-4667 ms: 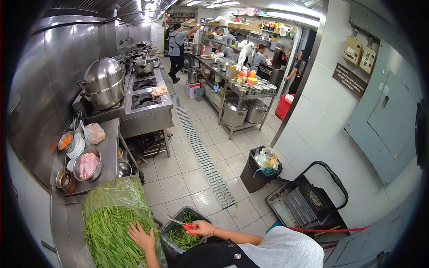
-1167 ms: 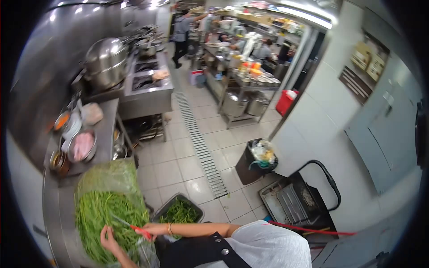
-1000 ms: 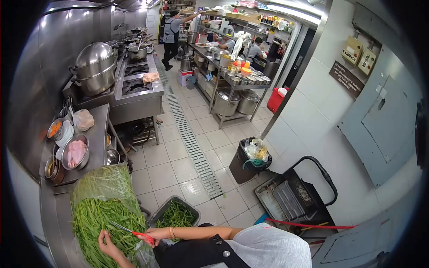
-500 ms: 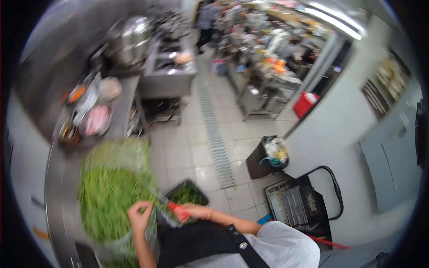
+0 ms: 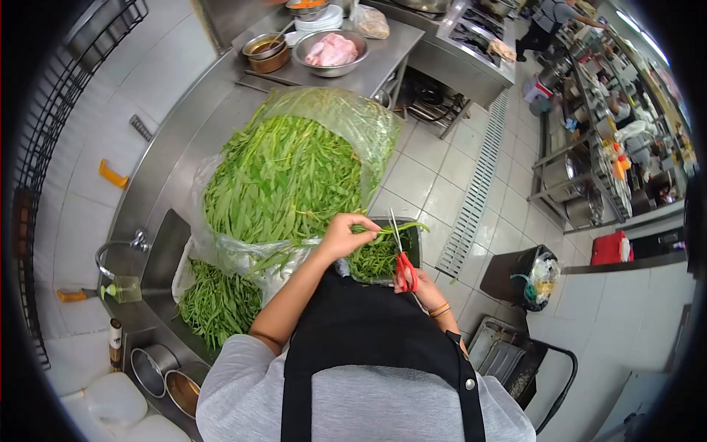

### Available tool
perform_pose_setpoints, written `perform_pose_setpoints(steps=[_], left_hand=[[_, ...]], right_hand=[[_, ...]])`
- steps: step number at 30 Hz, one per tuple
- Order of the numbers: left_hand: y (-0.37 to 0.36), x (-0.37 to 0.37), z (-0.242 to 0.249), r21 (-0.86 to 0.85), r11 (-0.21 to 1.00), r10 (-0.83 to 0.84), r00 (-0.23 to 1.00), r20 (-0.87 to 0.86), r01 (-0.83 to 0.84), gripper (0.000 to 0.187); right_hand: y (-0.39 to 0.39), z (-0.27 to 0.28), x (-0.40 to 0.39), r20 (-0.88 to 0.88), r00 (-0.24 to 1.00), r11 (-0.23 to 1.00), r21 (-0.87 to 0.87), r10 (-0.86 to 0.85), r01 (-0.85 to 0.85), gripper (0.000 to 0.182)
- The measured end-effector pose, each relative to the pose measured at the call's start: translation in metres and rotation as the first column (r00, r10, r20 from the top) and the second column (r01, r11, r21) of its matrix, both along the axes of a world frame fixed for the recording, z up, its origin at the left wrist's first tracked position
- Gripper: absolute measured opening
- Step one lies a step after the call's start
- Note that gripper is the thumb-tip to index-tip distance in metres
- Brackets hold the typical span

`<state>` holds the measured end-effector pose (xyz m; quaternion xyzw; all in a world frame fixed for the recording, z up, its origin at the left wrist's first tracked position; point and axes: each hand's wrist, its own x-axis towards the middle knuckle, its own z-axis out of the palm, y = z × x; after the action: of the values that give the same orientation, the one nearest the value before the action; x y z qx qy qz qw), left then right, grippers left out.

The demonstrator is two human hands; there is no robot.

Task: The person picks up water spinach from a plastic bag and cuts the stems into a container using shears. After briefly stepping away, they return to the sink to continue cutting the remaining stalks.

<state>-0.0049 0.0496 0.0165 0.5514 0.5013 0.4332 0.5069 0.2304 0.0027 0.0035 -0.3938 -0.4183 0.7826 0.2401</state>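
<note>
Between finger and thumb, my left hand (image 5: 348, 236) pinches a thin green stem (image 5: 394, 229) with leaves. The red-handled scissors (image 5: 404, 267) are in my right hand (image 5: 421, 286), blades apart and pointing up at the stem. Below both hands is a dark bin (image 5: 414, 254) holding cut greens (image 5: 370, 260). A large clear plastic bag (image 5: 377, 140), full of long leafy greens (image 5: 283, 180), lies open to the left of my hands. More greens (image 5: 213, 306) lie in the sink under the bag's near edge.
A metal bowl of raw meat (image 5: 331, 53) stands on the steel counter (image 5: 390, 55) ahead. A floor drain (image 5: 475, 191) runs along the aisle. At the right are a trash bin (image 5: 508, 276) and a black trolley (image 5: 508, 353). A person (image 5: 549, 26) stands far back.
The view has swung left and sharpened. My left hand now pinches a stem near the scissors; earlier it was over the greens, apart from them. The scissors now point upward with blades apart.
</note>
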Motion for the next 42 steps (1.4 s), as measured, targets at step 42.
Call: perform_pose_setpoints(steps=[42], left_hand=[[0.108,-0.171,0.027,0.521,0.624,0.768,0.337,-0.544,-0.582,0.015]], right_hand=[[0.041,-0.024,-0.039,0.461,0.877,0.928,0.252,0.135,-0.275,0.044]])
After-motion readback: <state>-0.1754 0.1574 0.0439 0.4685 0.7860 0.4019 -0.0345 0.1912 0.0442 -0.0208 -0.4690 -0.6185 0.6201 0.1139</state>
